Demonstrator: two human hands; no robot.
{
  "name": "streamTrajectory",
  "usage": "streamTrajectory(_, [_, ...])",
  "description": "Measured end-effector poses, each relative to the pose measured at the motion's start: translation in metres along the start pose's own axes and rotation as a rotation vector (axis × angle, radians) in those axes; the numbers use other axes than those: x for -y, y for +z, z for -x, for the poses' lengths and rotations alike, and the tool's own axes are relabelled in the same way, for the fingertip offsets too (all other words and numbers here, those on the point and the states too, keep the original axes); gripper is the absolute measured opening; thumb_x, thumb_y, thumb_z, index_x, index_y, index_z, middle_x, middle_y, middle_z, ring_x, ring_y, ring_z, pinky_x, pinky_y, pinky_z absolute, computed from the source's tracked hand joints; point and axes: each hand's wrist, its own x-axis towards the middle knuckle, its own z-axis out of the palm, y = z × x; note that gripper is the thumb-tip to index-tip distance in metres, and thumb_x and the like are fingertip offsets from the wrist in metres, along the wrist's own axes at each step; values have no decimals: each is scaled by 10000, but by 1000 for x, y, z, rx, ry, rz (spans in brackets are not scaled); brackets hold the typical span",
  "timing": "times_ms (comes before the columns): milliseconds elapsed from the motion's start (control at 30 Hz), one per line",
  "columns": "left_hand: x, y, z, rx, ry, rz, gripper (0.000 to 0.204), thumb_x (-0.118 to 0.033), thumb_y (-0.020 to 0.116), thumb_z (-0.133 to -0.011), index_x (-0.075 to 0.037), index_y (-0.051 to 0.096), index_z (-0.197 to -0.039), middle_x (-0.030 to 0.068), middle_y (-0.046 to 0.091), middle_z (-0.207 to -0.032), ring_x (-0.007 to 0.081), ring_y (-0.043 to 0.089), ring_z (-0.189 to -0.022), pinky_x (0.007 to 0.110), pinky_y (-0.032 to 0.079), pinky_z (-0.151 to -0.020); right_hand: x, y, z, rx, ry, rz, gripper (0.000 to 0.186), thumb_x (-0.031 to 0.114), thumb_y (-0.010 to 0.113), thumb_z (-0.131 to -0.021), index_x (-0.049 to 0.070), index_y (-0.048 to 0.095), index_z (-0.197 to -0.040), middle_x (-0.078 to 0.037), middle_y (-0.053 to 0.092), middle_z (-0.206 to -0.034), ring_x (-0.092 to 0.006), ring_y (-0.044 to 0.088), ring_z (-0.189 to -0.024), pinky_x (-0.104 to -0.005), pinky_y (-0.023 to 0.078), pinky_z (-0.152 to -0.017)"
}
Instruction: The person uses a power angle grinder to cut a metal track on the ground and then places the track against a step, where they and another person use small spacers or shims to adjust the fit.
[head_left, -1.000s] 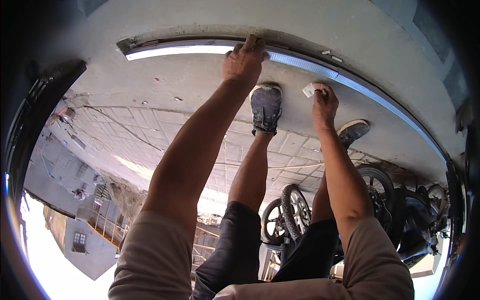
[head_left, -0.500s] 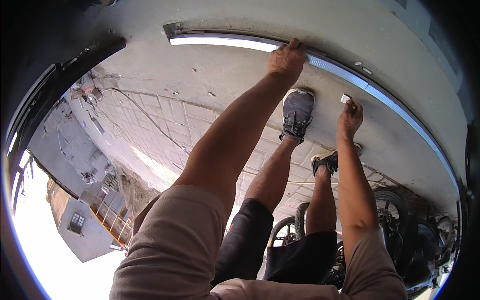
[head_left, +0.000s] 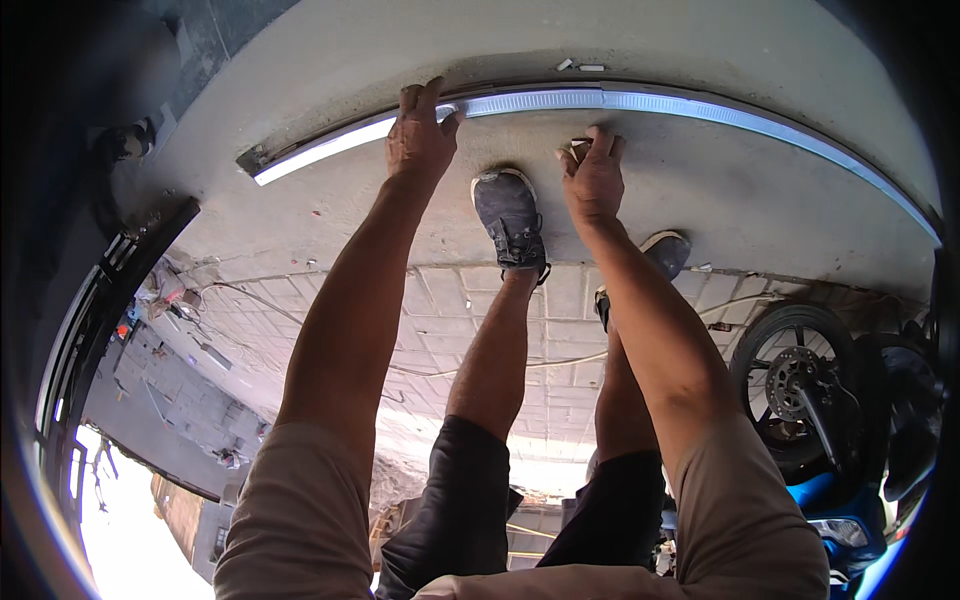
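A long shiny metal strip point(head_left: 540, 100) curves across the concrete floor in front of me, along a dark groove. My left hand point(head_left: 420, 140) straddles it left of centre, fingers over its far edge and thumb on the near side, gripping it. Just short of the strip, my right hand point(head_left: 595, 185) pinches a small pale block point(head_left: 579, 149), mostly hidden by the fingers. Two small white pieces point(head_left: 592, 68) lie beyond the strip, near its middle.
My dark shoe point(head_left: 507, 212) stands between my hands; the other point(head_left: 666, 250) is partly behind my right forearm. A motorcycle wheel point(head_left: 795, 385) stands at the right. A cable point(head_left: 560, 364) crosses the paving. A dark metal frame point(head_left: 115, 290) runs along the left.
The view has swung to the right and levelled. My right hand has come closer to the strip and to my left hand, with the pale block still in its fingers. My left hand stays on the strip.
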Motion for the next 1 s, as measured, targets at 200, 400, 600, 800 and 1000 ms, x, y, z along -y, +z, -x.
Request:
streamTrajectory(200, [-20, -2, 47, -27, -132, 166, 306, -82, 639, -859, -57, 653, -1163, 173, 622, -1125, 327, 624, -1061, 422, 518, -886, -18, 2, 4, 2, -18, -78, 394, 71, 684, -811, 83, 463, -1136, -209, 487, -1128, -448, 605, -869, -517, 550, -709])
streamTrajectory(400, [-107, 28, 95, 568, -722, 1146, 477, 67, 522, -708, 41, 635, -1171, 89, 619, -1020, 173, 564, -932, 278, 460, -811, -37, -87, -6, 96, 420, -572, 330, 242, 700, -906, -3, 546, -1064, -122, 581, -882, -233, 592, -641, -347, 469, -527])
streamTrajectory(600, [-216, 54, 94, 658, -716, 1614, 506, 147, 463, -726, 44, 605, -1201, 89, 583, -1025, 170, 584, -951, 257, 465, -779, -38, -215, 0, 134, 613, -908, 280, 260, 683, -949, -2, 617, -1022, -48, 634, -788, -123, 635, -669, -260, 457, -519])
streamTrajectory(800, [-296, 78, 65, 659, -815, 1775, 297, 68, 480, -950, 38, 570, -1231, 121, 585, -1080, 232, 641, -953, 354, 556, -883, -61, -250, -44, -2, 482, -596, 232, 233, 689, -920, 46, 691, -1058, -35, 675, -829, -97, 654, -761, -236, 486, -563])
streamTrajectory(1000, [-346, 107, 52, 589, -730, 1822, 297, 71, 412, -952, 44, 549, -1214, 145, 594, -1095, 255, 631, -1019, 384, 548, -940, -99, -259, -71, 131, 487, -697, 249, 216, 640, -931, 31, 694, -1088, -35, 673, -827, -85, 623, -725, -237, 476, -561])
